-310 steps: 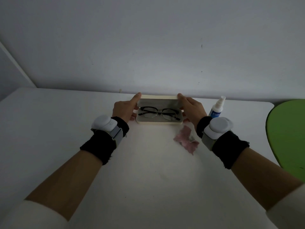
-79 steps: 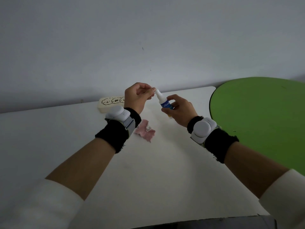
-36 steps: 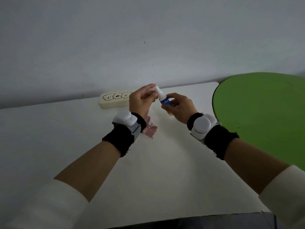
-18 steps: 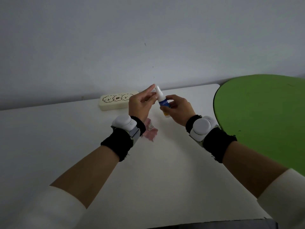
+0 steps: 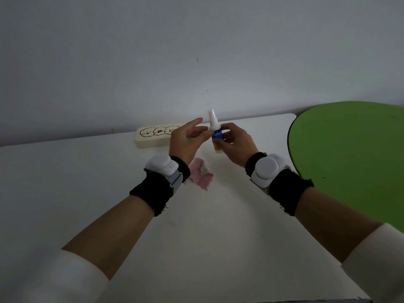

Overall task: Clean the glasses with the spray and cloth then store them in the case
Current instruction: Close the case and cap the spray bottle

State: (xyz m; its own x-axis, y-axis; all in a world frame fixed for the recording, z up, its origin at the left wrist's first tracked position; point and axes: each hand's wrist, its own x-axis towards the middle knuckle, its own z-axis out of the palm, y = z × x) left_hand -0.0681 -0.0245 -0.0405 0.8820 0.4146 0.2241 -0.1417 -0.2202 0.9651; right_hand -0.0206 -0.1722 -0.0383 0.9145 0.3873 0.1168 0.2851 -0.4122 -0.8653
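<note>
Nearest the camera, two white sleeves (image 5: 65,278) frame the view, pushed back from bare forearms that reach forward over a white table (image 5: 207,248). Each wrist wears a black band with a pale grey device strapped on top. Just beyond the left wrist, a crumpled pink cloth (image 5: 202,176) lies flat on the table, partly hidden by that wrist. Above it, both hands meet in the air. The right hand (image 5: 237,144) grips a small spray bottle (image 5: 216,136) by its blue-labelled body, holding it nearly upright with the white nozzle end pointing up. The left hand (image 5: 185,138) is loosely open with fingers spread, its fingertips just beside the bottle's neck; whether they touch it is unclear. Farther back, close to the wall, a cream case (image 5: 153,137) printed with cartoon faces lies shut on the table, its right end hidden behind the left hand. To the right, a green rounded surface (image 5: 349,154) sits beside the table's edge. A plain grey wall (image 5: 196,51) fills the background.
</note>
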